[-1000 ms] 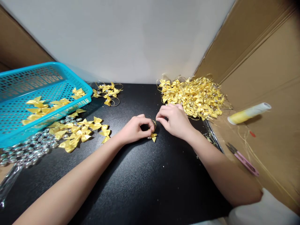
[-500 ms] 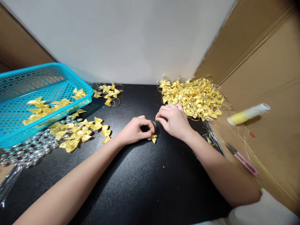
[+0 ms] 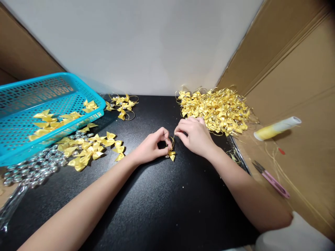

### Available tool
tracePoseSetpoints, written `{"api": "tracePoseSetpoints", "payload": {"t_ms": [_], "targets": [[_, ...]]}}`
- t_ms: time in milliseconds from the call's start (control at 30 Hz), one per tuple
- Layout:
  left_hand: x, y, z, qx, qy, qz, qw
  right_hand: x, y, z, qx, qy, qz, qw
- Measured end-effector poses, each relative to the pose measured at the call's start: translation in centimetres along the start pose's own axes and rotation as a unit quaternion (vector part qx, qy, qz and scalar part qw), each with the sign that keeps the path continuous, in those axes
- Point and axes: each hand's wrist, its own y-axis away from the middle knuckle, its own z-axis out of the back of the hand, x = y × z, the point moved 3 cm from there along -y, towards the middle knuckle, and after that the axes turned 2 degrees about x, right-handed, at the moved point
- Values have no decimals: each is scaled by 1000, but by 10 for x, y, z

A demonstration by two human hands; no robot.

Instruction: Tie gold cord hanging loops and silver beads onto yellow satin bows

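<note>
Near the middle of the black table, my left hand pinches a gold cord loop between thumb and fingers. A small yellow ribbon bow hangs from that loop by the thumb, with a silver bead beside it. My right hand is closed on the free end of the gold cord, thumb against forefinger, just right of the left hand. The fingers partly hide the cord.
A turquoise basket with yellow bows stands left. Loose bows and silver beads lie before it. Looped bows are heaped at back right. Pink thread snips and a yellow-white roll lie on cardboard at right.
My left forefinger has lifted and spread a little from the thumb, and more of the cord loop shows. My right hand is nearly unmoved. The view has shifted slightly.
</note>
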Motion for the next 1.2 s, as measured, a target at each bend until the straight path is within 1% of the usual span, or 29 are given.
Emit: {"api": "tracePoseSetpoints", "payload": {"t_ms": [267,400,533,633,733,800,867,933,1000,1067,1100,1167,1200], "targets": [[2,0,1,-5,20,5,1000,-1,0,0,22,-4,-1,1000],[3,0,2,-1,43,8,999,-3,-1,-1,21,-13,-6,1000],[5,0,2,7,52,13,999,-5,-1,2,15,-12,-16,1000],[6,0,3,1,33,7,999,-7,-1,6,10,-3,-27,1000],[6,-1,4,-4,12,-1,1000,-9,-2,7,31,9,-37,999],[4,-1,6,-6,-36,-9,999,-13,-3,10,50,20,-58,997],[2,-2,7,-3,-112,-22,993,-22,1,19,51,31,-89,994],[0,-2,9,6,-173,-32,984,-34,17,36,32,42,-121,991],[0,-3,10,5,-192,-34,981,-48,49,56,8,59,-160,985],[0,-3,11,8,-187,-38,982,-62,97,73,-4,82,-220,972],[0,-3,10,9,-182,-38,983,-69,124,77,-3,87,-257,963],[0,-3,9,10,-171,-32,985,-82,179,78,14,118,-324,939],[0,-3,8,9,-166,-27,986,-87,203,75,28,134,-343,929]]}}
